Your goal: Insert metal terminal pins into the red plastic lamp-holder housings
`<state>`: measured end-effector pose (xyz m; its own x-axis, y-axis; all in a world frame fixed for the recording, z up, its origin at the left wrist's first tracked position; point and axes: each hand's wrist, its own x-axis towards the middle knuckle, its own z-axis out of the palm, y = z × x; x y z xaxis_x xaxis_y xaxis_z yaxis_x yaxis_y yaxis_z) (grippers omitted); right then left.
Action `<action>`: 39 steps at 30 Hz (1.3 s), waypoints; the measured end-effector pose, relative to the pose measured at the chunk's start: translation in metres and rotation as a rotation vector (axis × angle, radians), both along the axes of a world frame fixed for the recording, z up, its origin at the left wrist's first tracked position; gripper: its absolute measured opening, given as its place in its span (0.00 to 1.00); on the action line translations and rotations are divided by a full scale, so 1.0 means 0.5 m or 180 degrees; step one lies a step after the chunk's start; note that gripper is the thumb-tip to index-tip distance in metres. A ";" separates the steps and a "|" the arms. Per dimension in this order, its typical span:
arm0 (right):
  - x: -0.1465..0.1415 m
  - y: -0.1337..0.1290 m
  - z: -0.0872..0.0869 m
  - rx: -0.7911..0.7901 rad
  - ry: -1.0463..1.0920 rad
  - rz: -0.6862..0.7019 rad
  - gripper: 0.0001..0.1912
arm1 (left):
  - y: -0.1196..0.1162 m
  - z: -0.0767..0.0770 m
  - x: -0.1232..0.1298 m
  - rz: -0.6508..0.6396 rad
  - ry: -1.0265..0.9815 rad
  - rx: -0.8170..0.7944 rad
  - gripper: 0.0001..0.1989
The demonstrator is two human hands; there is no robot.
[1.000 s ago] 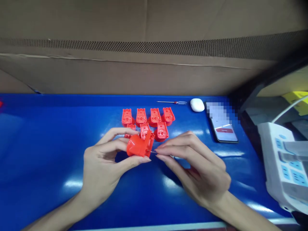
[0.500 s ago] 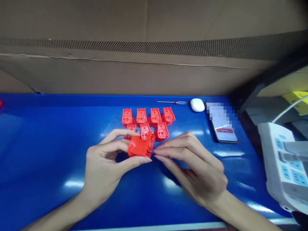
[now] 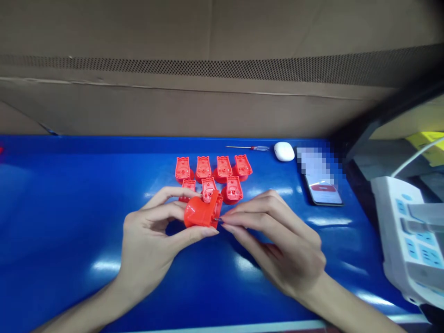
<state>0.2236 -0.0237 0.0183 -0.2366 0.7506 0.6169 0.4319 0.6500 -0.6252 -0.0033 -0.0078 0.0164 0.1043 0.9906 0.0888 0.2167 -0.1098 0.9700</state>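
Note:
My left hand is wrapped round a red plastic part, its rounded end toward the palm and its open, flanged side facing right. The fingertips of my right hand pinch a small dark metal piece, whose tip meets the flanged side; most of it is hidden, so I cannot tell what it is. Just behind the held part, several similar red parts stand in two rows on the blue table, one partly covered by my left fingers.
A screwdriver, a white rounded case and a phone lie at the back right. A white device with blue markings stands at the right edge. Cardboard walls off the back.
Both hands and the held red part are almost where they were. Slightly more of the dark metal piece shows between the part and my right fingertips.

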 end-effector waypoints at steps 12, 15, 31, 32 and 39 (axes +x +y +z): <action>0.000 0.006 -0.003 -0.0013 -0.0134 -0.0065 0.06 | -0.002 0.003 0.000 -0.0116 -0.0002 0.0093 0.07; 0.000 0.007 -0.004 -0.0020 -0.0164 -0.0001 0.05 | -0.002 0.003 0.000 -0.0154 -0.0005 0.0127 0.07; 0.000 0.004 -0.014 -0.0116 -0.0320 0.0117 0.12 | -0.001 0.002 -0.003 -0.0321 0.0103 0.0078 0.07; 0.000 0.003 -0.015 -0.0123 -0.0307 0.0117 0.12 | -0.001 0.001 -0.004 -0.0323 0.0098 0.0076 0.07; 0.000 0.000 -0.008 -0.0231 -0.0244 0.0154 0.03 | 0.000 0.002 -0.003 -0.0208 0.0097 0.0072 0.07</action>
